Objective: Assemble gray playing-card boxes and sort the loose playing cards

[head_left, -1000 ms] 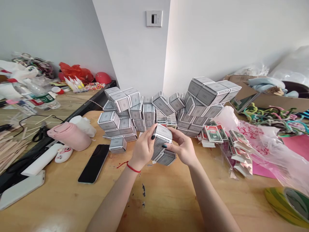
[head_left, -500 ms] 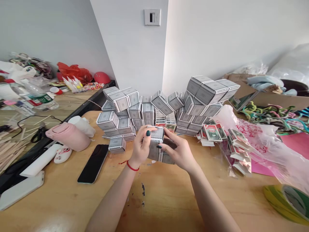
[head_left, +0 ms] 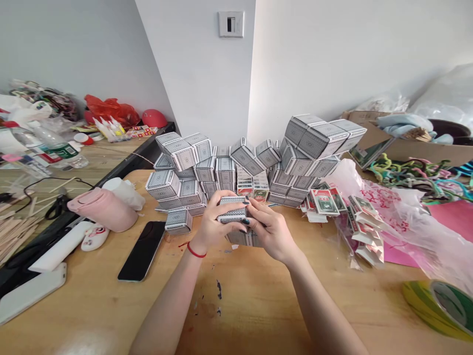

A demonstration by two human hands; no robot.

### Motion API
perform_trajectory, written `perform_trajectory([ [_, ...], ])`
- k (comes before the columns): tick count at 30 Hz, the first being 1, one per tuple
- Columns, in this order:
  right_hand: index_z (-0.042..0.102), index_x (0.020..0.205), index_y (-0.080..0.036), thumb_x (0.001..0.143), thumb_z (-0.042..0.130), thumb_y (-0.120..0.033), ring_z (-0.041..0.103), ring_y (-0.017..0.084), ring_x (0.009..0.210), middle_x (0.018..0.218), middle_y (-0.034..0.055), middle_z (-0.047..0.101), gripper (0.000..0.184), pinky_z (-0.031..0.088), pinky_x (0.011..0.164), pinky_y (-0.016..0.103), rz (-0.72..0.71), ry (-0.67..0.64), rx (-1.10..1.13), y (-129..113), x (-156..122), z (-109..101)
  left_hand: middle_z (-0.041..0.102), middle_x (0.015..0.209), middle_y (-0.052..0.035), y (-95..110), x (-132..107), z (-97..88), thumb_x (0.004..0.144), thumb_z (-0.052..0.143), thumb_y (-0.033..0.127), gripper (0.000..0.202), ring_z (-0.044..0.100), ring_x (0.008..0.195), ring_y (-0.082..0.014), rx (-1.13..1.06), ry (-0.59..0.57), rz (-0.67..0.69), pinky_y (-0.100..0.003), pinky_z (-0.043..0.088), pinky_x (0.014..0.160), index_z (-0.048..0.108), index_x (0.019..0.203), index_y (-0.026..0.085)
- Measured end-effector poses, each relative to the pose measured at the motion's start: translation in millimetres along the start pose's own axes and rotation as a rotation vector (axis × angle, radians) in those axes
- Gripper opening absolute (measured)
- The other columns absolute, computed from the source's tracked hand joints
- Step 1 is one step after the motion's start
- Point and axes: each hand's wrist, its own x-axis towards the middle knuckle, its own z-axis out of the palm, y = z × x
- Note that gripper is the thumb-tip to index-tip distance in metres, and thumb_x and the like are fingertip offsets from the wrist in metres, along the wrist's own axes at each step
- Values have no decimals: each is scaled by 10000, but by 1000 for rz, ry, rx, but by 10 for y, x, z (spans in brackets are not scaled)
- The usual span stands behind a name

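Observation:
Above the middle of the table I hold a block folded from grey patterned playing cards (head_left: 229, 207). My left hand (head_left: 211, 222), with a red cord on its wrist, wraps its left side, thumb in front and fingers over the far side. Pressed against the block's right edge are the thumb and fingertips of my right hand (head_left: 275, 231). Below the fingers a lower patterned card block (head_left: 236, 238) shows, partly hidden; whether it is joined to the upper one I cannot tell. Similar card cubes (head_left: 177, 224) stand stacked behind, left and right.
A black phone (head_left: 143, 251) and a pink bottle (head_left: 111, 209) lie on the left. On the right are card boxes (head_left: 325, 202), plastic film (head_left: 399, 212) and a roll of tape (head_left: 439, 308). Stacked cubes (head_left: 310, 138) rise before the wall.
The block in my hands has turned, and its patterned top now lies more level. My left hand has shifted its thumb to the front; my right fingertips have drawn in to the edge.

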Motion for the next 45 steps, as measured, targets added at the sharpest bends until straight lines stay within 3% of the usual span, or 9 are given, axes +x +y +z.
perform_trajectory([
  [3,518,1159,-267,833,431,-309,433,229,1147,1206,35,517,340,322,980,424,43,-18,70,-29,18,-89,486,1062,-73,2,11,-59,606,680,359,386,471,1024,-210,30,-31,-9,-395,408,883,615,963,229],
  [8,390,1255,-240,773,531,-370,361,231,1197,1280,60,434,520,284,1001,415,138,15,110,-6,24,-285,490,1053,-64,58,9,-71,659,648,327,297,487,996,-194,82,222,-48,-384,407,883,610,934,218],
  [13,286,1297,-237,620,691,-368,389,252,1168,1311,90,372,799,361,950,391,191,-17,233,71,12,-362,496,1041,-67,119,8,-50,720,574,373,298,478,1003,-196,49,418,-102,-372,394,887,558,965,204],
  [16,346,1255,-228,614,698,-352,446,250,1105,1228,92,449,741,378,927,385,185,22,248,84,14,-402,494,1040,-80,130,27,-89,736,546,390,369,478,1001,-201,-8,304,-126,-364,393,883,508,1048,196],
  [22,415,1197,-252,584,715,-290,441,256,1083,1169,73,464,684,367,920,400,143,50,58,18,14,-486,518,1061,-82,225,65,-249,730,551,348,474,498,969,-211,176,-132,-169,-365,412,844,434,1172,223],
  [28,433,1185,-272,584,706,-254,423,253,1098,1154,66,456,660,355,933,406,26,-84,-67,-58,15,-347,566,1024,-37,309,45,-148,599,663,389,486,512,974,-240,417,-284,-127,-454,308,953,506,1033,238],
  [35,410,1222,-284,632,674,-256,349,255,1185,1260,62,395,647,311,983,420,-30,-134,2,-68,12,-307,546,1105,-44,236,17,-60,559,698,350,745,538,981,-236,275,-276,-211,-366,450,785,341,1209,275],
  [40,330,1271,-267,627,687,-343,354,246,1193,1306,74,368,741,337,973,402,86,44,232,-14,31,-227,575,1019,-64,273,32,-40,567,694,354,646,563,893,-216,230,-92,-243,-341,462,730,397,1125,225],
  [45,315,1274,-247,745,563,-387,359,222,1192,1301,69,388,601,287,1007,391,100,55,354,-55,32,-71,569,955,-71,323,43,10,588,674,370,586,571,836,-201,193,3,-297,-313,460,658,379,1062,192],
])
